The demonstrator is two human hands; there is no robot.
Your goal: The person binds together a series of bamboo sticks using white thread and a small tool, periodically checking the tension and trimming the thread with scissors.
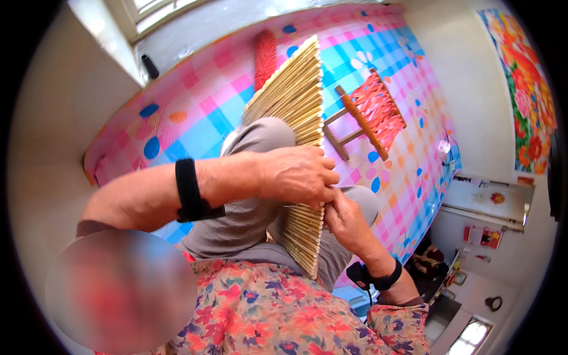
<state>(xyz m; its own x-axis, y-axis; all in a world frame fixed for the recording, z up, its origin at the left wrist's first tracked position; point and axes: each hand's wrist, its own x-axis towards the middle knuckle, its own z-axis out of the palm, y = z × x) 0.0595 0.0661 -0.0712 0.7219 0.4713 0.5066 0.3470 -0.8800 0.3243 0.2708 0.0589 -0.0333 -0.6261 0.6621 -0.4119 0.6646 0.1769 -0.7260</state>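
Observation:
A panel of pale yellow stalks (pixel 291 89), laid side by side, slants across my lap between my knees. Its cut ends form a straight right edge. My left hand (pixel 299 176) lies over the panel, its fingers bent round that edge. Close against those fingertips, my right hand (pixel 345 220) is closed in a pinch at the same edge. Whatever is between the right fingertips is hidden or too small to name. A thin, light line shows beside the stalks under my left hand; I cannot tell whether it is thread or a needle.
A wooden stool (pixel 362 121) with a woven red seat lies tipped over on the checked pink and blue sheet (pixel 195 100). Beyond the panel is a red textured roll (pixel 264 58). A small black object (pixel 150 67) stands by the window. A cable (pixel 452 151) lies at the right edge.

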